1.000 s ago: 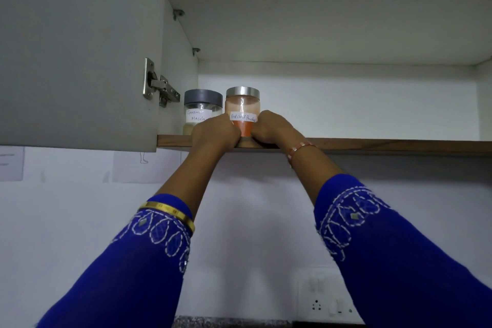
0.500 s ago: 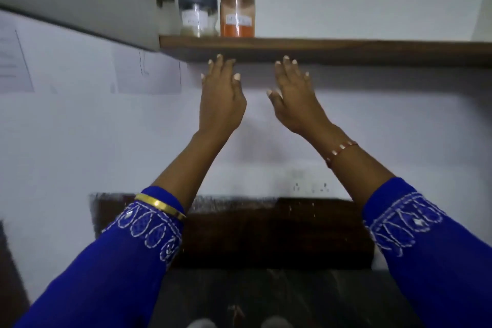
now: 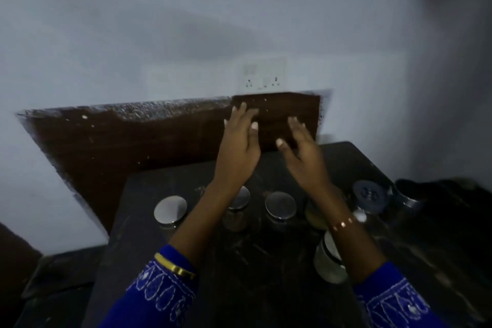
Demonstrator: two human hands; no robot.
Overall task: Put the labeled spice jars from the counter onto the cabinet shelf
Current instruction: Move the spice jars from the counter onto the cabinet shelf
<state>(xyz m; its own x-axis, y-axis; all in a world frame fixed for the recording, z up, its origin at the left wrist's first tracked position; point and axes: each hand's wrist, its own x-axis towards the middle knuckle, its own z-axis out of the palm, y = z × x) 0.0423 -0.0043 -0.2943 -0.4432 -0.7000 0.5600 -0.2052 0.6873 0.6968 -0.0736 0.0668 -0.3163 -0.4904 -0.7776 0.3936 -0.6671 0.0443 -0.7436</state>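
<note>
Jars sitting on the dark tabletop (image 3: 266, 287), blurry frame. Silver-lid jar (image 3: 170, 212) standing at 9 o'clock of the group, second jar (image 3: 238, 210) half hidden under the left forearm, third silver-lid jar (image 3: 280, 208) just to its 3 o'clock. Yellowish jar (image 3: 314, 217) partly hidden by the right wrist. Pale jar (image 3: 328, 261) sitting nearer the camera at 5 o'clock, under the right forearm. Grey-lid jar (image 3: 368, 196) standing at 3 o'clock, dark container (image 3: 407, 194) beside it. Labels not readable.

Left hand (image 3: 238, 149) hovering above the tabletop at 12 o'clock of the jars, fingers straight, released, holding nothing. Right hand (image 3: 303, 157) hovering just beside it, fingers relaxed, thumb out, also released. Hands apart, touching no jar. Gold bangle (image 3: 174, 266) on the left wrist, beaded bracelet (image 3: 343, 225) on the right, blue embroidered sleeves (image 3: 149, 298) on both.

Brown backsplash panel (image 3: 119, 146) standing behind the tabletop, socket plate (image 3: 263, 74) on the white wall (image 3: 159, 21) above it at 12 o'clock.
</note>
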